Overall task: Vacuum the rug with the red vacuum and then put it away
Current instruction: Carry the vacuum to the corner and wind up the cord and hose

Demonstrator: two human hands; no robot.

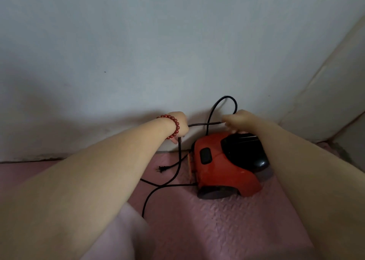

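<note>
The red vacuum [219,166], with a black top and a black switch, sits on the pink rug [227,226] close to the wall. Its black cord [205,123] runs taut between my two hands, loops up against the wall and trails over the rug. The cord's plug [161,168] lies loose on the rug left of the vacuum. My left hand [180,124], with a red bead bracelet at the wrist, grips the cord. My right hand [237,119] pinches the cord just above the vacuum's black top.
A pale wall [158,52] rises right behind the vacuum. A cream-coloured panel or door edge [325,101] slants at the right. Light pink cloth [122,234] covers my lap at the bottom.
</note>
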